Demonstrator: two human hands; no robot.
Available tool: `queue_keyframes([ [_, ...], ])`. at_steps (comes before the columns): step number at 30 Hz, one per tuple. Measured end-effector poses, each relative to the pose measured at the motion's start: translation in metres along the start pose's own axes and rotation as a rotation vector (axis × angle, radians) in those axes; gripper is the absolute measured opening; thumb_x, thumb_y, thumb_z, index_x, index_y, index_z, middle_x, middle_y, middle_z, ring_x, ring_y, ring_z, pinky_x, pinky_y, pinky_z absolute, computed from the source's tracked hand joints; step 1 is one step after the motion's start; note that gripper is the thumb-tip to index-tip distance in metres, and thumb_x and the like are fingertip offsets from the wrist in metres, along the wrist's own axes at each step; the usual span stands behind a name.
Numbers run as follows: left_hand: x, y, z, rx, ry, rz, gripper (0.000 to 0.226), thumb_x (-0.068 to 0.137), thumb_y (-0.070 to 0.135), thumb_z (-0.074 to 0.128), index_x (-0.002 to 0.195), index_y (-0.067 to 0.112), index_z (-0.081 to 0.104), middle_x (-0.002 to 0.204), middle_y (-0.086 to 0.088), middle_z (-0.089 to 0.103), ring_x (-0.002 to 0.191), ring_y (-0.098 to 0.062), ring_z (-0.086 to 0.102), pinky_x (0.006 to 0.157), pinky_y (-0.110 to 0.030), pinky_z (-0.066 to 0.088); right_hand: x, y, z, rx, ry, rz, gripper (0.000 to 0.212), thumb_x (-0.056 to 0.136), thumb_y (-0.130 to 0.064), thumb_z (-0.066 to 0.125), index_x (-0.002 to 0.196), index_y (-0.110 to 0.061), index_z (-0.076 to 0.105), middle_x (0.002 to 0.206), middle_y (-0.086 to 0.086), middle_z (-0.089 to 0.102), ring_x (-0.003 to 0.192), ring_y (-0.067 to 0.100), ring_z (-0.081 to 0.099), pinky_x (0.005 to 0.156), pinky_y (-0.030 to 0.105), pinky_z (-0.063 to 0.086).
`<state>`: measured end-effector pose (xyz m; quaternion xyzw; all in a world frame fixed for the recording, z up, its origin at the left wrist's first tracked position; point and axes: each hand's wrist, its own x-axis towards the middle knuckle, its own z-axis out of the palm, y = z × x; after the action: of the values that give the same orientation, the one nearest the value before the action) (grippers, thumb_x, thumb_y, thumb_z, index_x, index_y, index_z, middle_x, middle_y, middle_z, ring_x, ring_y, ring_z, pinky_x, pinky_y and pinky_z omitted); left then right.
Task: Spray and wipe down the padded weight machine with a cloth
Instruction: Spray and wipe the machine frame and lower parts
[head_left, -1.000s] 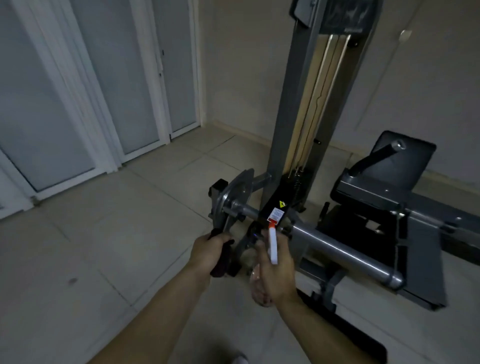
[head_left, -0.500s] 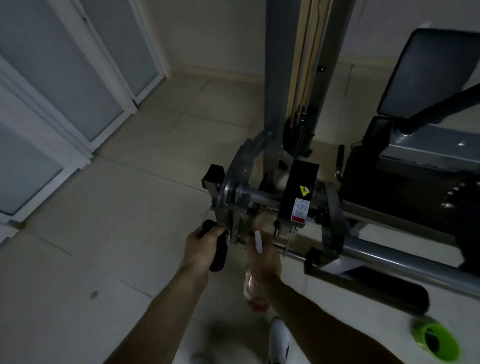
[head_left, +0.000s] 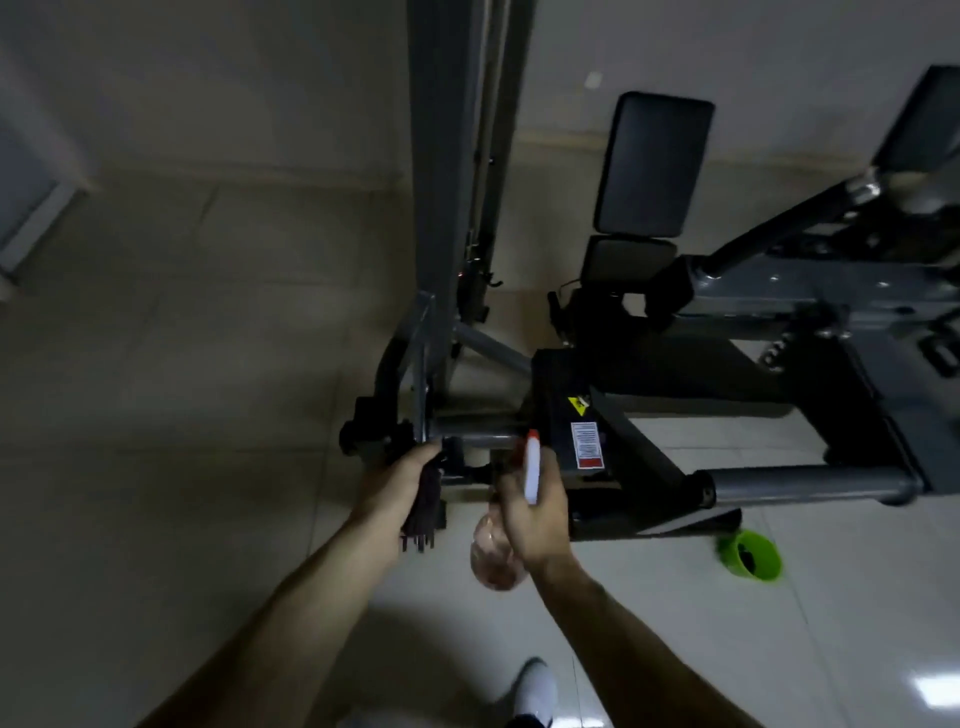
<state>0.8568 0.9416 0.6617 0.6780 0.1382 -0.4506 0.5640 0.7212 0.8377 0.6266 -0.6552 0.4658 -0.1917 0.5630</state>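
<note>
The left hand (head_left: 397, 483) curls around a dark cloth (head_left: 423, 512) and presses it against the end of the weight machine (head_left: 441, 208), just below a grey bar (head_left: 475, 439). Just beside it, the right hand (head_left: 535, 514) grips a spray bottle (head_left: 493, 558), whose white-and-red head points up toward the machine's black housing. Black pads (head_left: 654, 161) stand well beyond both hands. A green cup (head_left: 750, 556) sits on the floor right of the right hand, and a white shoe (head_left: 535, 686) shows below.
</note>
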Motion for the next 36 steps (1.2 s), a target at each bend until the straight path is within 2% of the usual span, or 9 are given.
queue_keyframes([
  [5, -0.003, 0.056, 0.048, 0.052, -0.208, 0.044, 0.047, 0.062, 0.044, 0.079, 0.099, 0.016, 0.072, 0.101, -0.011, 0.076, 0.095, -0.031, 0.072, 0.091, -0.055, 0.059, 0.033, -0.058, -0.027, -0.197, 0.222, -0.215, 0.053, 0.082, -0.035, 0.067, 0.129, -0.029, 0.044, 0.107, 0.0, 0.06, 0.095, 0.022, 0.062, 0.083, 0.045, 0.057],
  [9, -0.001, 0.079, 0.086, 0.098, -0.356, 0.042, 0.021, 0.074, 0.021, 0.063, 0.091, 0.009, 0.065, 0.09, -0.014, 0.069, 0.087, -0.03, 0.067, 0.088, -0.047, 0.059, 0.067, -0.082, -0.054, -0.215, 0.429, -0.211, 0.055, 0.093, -0.038, 0.069, 0.139, -0.031, 0.039, 0.103, -0.008, 0.062, 0.091, 0.016, 0.064, 0.079, 0.045, 0.058],
  [12, 0.005, 0.089, 0.096, 0.183, -0.357, 0.042, 0.037, 0.063, 0.018, 0.066, 0.099, 0.007, 0.068, 0.104, -0.017, 0.073, 0.098, -0.033, 0.07, 0.09, -0.05, 0.06, 0.1, -0.084, -0.066, -0.171, 0.5, -0.186, 0.053, 0.094, -0.04, 0.069, 0.138, -0.031, 0.039, 0.105, -0.006, 0.064, 0.091, 0.017, 0.065, 0.08, 0.051, 0.059],
  [20, 0.04, 0.121, 0.106, 0.301, -0.313, 0.057, 0.038, 0.062, 0.02, 0.07, 0.099, 0.012, 0.07, 0.1, -0.014, 0.073, 0.099, -0.031, 0.068, 0.085, -0.046, 0.061, 0.152, -0.074, -0.055, -0.161, 0.389, -0.179, 0.081, 0.08, -0.075, 0.067, 0.146, -0.043, 0.032, 0.117, 0.007, 0.065, 0.095, 0.028, 0.068, 0.077, 0.059, 0.06],
  [25, 0.057, 0.133, 0.112, 0.359, -0.348, 0.062, 0.019, 0.081, 0.01, 0.068, 0.1, 0.011, 0.069, 0.097, -0.013, 0.072, 0.093, -0.028, 0.069, 0.078, -0.042, 0.062, 0.137, -0.081, -0.049, -0.21, 0.42, -0.146, 0.099, 0.087, -0.049, 0.072, 0.161, -0.041, 0.007, 0.138, -0.001, 0.057, 0.111, 0.015, 0.064, 0.087, 0.041, 0.057],
  [28, 0.07, 0.137, 0.109, 0.403, -0.356, 0.052, 0.015, 0.082, 0.01, 0.069, 0.097, 0.011, 0.067, 0.099, -0.014, 0.069, 0.094, -0.03, 0.067, 0.077, -0.042, 0.062, 0.116, -0.071, -0.04, -0.245, 0.411, -0.124, 0.116, 0.091, -0.045, 0.073, 0.162, -0.034, -0.018, 0.169, 0.004, 0.022, 0.145, 0.021, 0.041, 0.108, 0.039, 0.046],
  [31, 0.085, 0.134, 0.102, 0.473, -0.366, 0.039, 0.018, 0.082, 0.014, 0.07, 0.099, 0.012, 0.066, 0.109, -0.016, 0.067, 0.1, -0.032, 0.066, 0.081, -0.045, 0.063, 0.08, -0.061, -0.021, -0.314, 0.575, -0.163, 0.098, 0.091, -0.027, 0.064, 0.165, -0.017, 0.0, 0.174, 0.002, 0.004, 0.159, 0.019, 0.008, 0.127, 0.041, 0.021],
  [34, 0.089, 0.128, 0.093, 0.526, -0.416, -0.015, 0.022, 0.083, 0.018, 0.069, 0.103, 0.011, 0.066, 0.11, -0.017, 0.067, 0.099, -0.032, 0.067, 0.077, -0.043, 0.062, 0.052, -0.052, 0.005, -0.312, 0.656, -0.278, 0.057, 0.094, -0.021, 0.052, 0.151, -0.019, 0.047, 0.152, -0.001, 0.048, 0.141, 0.016, 0.045, 0.115, 0.042, 0.042],
  [36, 0.087, 0.12, 0.086, 0.504, -0.516, -0.13, 0.029, 0.086, 0.027, 0.066, 0.109, 0.01, 0.069, 0.103, -0.015, 0.073, 0.094, -0.031, 0.07, 0.069, -0.041, 0.06, 0.04, -0.048, 0.029, -0.276, 0.488, -0.271, 0.044, 0.107, -0.033, 0.046, 0.149, -0.025, 0.052, 0.151, -0.008, 0.049, 0.141, 0.008, 0.045, 0.115, 0.034, 0.041],
])
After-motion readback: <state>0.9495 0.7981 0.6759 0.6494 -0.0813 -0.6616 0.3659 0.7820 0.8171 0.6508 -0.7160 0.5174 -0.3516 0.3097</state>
